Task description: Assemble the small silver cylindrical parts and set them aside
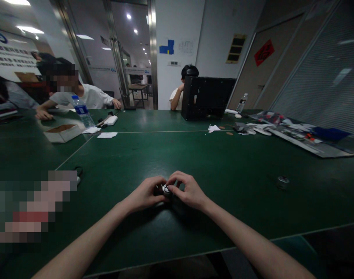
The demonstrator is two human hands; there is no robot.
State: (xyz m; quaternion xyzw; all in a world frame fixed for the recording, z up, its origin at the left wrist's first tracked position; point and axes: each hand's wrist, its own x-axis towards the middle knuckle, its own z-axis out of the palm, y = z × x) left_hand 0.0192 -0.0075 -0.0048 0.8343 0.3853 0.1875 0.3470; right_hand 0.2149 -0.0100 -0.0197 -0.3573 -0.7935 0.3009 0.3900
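Silver piece [166, 189] was pinched narrowly by the fingertips [170, 187] of the left hand [143, 193] and right hand [189, 190], over the green table [223, 166]. Two pieces were counted, the second piece [283, 182] lying well apart. Were the grip slackened, the held piece could be dropped and rolled away.

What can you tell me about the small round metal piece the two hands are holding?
The small round metal piece looks bright and silvery, pinched between the fingers of the left hand and the right hand. The fingers hide most of it, so its full shape and any markings cannot be made out; something dark shows just to its left. It sits low over the green table top, but whether it touches the table cannot be told.
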